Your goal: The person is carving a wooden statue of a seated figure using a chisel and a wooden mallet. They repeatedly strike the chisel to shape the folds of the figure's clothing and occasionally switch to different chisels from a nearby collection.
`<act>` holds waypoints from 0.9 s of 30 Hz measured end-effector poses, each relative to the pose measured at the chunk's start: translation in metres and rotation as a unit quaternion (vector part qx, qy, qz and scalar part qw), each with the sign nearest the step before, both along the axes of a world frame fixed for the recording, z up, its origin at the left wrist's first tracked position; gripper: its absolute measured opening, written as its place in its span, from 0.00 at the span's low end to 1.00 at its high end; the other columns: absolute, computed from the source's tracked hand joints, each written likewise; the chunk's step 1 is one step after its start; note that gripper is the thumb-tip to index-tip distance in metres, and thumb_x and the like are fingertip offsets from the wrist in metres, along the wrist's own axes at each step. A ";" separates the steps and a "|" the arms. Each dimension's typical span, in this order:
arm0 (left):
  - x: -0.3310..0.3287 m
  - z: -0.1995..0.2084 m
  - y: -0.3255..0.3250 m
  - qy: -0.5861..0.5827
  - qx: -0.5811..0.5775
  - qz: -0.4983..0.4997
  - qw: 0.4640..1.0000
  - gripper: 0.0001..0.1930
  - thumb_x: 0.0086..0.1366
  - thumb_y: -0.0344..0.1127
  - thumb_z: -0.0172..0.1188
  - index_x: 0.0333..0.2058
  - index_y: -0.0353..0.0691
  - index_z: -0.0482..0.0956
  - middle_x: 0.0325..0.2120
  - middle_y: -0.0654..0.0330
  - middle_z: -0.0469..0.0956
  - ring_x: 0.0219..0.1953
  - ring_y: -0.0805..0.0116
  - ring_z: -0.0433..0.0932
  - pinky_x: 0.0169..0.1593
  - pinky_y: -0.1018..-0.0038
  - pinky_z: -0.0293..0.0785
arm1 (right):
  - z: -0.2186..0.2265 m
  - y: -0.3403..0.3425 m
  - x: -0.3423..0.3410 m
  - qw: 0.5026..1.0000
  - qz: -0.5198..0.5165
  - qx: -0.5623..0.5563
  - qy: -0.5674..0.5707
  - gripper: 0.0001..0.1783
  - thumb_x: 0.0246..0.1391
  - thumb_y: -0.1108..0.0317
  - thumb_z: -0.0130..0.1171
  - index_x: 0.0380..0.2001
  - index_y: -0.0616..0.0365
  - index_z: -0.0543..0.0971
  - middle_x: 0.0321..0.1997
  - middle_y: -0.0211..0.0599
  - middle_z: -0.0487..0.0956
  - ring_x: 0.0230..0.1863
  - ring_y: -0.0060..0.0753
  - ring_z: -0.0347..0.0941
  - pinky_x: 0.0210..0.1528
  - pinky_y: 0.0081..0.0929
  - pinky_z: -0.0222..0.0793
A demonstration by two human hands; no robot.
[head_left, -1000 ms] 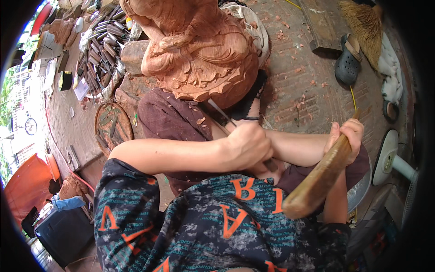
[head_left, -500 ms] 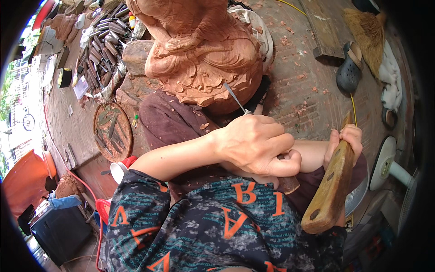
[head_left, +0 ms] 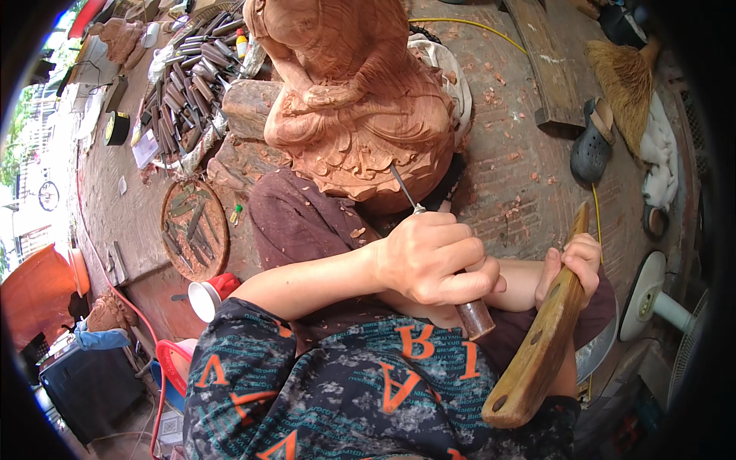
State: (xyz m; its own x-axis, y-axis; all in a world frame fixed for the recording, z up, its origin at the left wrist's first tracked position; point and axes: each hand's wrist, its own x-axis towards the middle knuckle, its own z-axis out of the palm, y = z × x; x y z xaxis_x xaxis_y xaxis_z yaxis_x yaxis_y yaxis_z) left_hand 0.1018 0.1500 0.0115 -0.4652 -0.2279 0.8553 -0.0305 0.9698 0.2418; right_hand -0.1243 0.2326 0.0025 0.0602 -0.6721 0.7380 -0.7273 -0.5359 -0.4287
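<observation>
A reddish-brown carved wooden statue (head_left: 345,130) of a seated figure stands in front of me. My left hand (head_left: 437,257) is wrapped round the handle of a carving chisel (head_left: 401,186); its thin blade slants up, with the tip at the carved folds near the base. The wooden butt of the handle shows below my fist. To the right, my right hand (head_left: 571,268) is closed round the narrow part of a flat wooden mallet (head_left: 529,360). The mallet's wide end points down toward me, apart from the chisel.
Many carving chisels (head_left: 192,92) are heaped at the far left. A round tray (head_left: 195,230) with blades lies nearer, beside a white-and-red cup (head_left: 205,300). On the right are a dark clog (head_left: 592,142), a straw broom (head_left: 621,84) and a fan (head_left: 644,295). Wood chips litter the floor.
The mallet's wide end has swung lower and leftward. My left fist has tilted, so more of the chisel's handle butt shows. The whole view has shifted slightly.
</observation>
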 end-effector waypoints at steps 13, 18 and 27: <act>0.012 0.002 -0.008 0.017 0.039 -0.045 0.998 0.14 0.53 0.40 0.66 0.20 0.40 0.71 0.12 0.70 0.57 0.11 0.75 0.60 0.14 0.78 0.52 | 0.011 0.003 0.009 0.991 -0.054 0.016 0.121 0.20 0.45 0.86 0.59 0.39 0.57 0.65 0.28 0.39 0.68 0.29 0.42 0.67 0.38 0.43 0.67; 0.040 0.013 -0.018 0.005 0.155 -0.194 0.969 0.19 0.57 0.42 0.65 0.16 0.42 0.66 0.10 0.70 0.56 0.09 0.73 0.59 0.14 0.75 0.54 | 0.006 0.005 0.005 0.995 -0.062 0.035 0.067 0.18 0.44 0.83 0.60 0.38 0.57 0.67 0.27 0.38 0.69 0.30 0.39 0.67 0.36 0.38 0.66; 0.013 0.028 0.026 -0.074 0.121 -0.175 0.974 0.14 0.52 0.37 0.62 0.18 0.41 0.65 0.13 0.67 0.61 0.13 0.71 0.67 0.16 0.74 0.63 | 0.008 0.007 0.011 0.988 -0.004 0.081 -0.132 0.21 0.47 0.84 0.56 0.42 0.57 0.63 0.31 0.38 0.66 0.33 0.32 0.63 0.40 0.33 0.63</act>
State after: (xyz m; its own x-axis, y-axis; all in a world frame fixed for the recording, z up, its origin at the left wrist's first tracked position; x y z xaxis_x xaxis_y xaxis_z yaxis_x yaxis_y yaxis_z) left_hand 0.1148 0.1761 0.0397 -0.6645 -0.2205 0.7140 0.2393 0.8423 0.4829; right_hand -0.1131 0.2396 0.0102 -0.1256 -0.7827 0.6096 -0.5820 -0.4395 -0.6842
